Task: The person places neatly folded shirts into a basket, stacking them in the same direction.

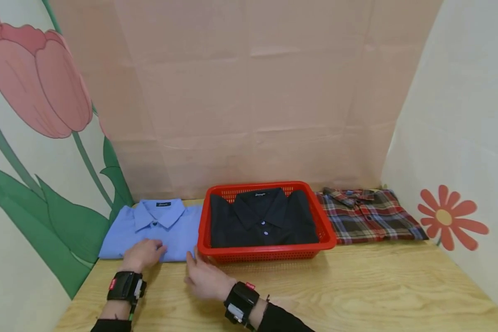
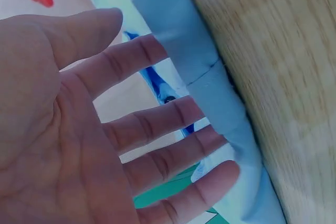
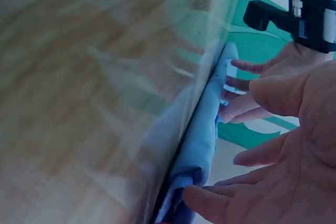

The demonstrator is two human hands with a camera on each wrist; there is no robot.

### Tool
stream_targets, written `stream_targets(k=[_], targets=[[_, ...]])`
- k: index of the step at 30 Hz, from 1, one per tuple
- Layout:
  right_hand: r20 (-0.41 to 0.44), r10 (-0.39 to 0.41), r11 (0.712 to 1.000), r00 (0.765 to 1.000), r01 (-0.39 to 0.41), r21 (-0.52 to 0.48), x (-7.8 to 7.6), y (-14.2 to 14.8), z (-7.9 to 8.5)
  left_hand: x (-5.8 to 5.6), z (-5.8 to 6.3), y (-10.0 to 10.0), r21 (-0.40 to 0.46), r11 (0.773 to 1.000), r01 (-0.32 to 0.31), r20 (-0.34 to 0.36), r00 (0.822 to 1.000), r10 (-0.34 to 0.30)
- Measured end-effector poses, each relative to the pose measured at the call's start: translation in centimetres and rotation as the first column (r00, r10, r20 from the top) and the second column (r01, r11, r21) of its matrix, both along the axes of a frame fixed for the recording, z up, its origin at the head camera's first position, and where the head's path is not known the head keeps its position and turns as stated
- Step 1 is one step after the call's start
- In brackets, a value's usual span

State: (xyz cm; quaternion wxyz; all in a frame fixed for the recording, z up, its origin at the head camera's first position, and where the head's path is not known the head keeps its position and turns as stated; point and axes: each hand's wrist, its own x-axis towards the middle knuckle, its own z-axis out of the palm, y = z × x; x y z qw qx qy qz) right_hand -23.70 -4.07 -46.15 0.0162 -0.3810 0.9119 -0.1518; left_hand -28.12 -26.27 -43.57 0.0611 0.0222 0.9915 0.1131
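Observation:
A folded light-blue shirt (image 1: 178, 240) lies at the left of the table, its collar toward the back wall. My left hand (image 1: 140, 256) is at its front edge, and in the left wrist view the relaxed, spread fingers (image 2: 142, 129) reach over the fabric, fingertips at the fold. My right hand (image 1: 209, 279) is by the shirt's front right corner, close to the red basket (image 1: 269, 253). Its fingers (image 3: 262, 153) are loosely extended beside the shirt's edge in the right wrist view. Whether they press the cloth I cannot tell. Neither hand grips anything.
Inside the basket lies a folded black shirt (image 1: 255, 226). To the basket's right is a folded plaid shirt (image 1: 369, 216). The wooden table (image 1: 357, 290) extends in front. Behind stands a pinkish-brown wall covering (image 1: 249, 101), with flower-printed walls at both sides.

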Motion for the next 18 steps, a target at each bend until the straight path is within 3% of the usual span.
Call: stream_targets(k=[7,10,15,18], targets=[[0.172,-0.065,0.996,0.983,0.075,-0.051,-0.2,-0.3,0.2,0.1,0.3,0.3,-0.017,0.998,-0.065,0.006,0.998,0.065],[0.227,-0.080,0.991,0.971,0.102,-0.089,-0.4,-0.4,0.2,0.0,0.2,0.0,0.035,0.994,-0.102,0.001,0.995,0.102],[0.339,-0.118,0.978,0.933,0.167,-0.121,-0.7,-0.6,0.1,0.0,0.0,-1.5,0.161,0.980,-0.120,-0.089,0.987,0.135],[0.367,-0.130,0.976,0.921,0.184,-0.115,-0.8,-0.7,0.0,0.0,-0.1,-3.0,0.145,0.979,-0.146,-0.138,0.976,0.166]])
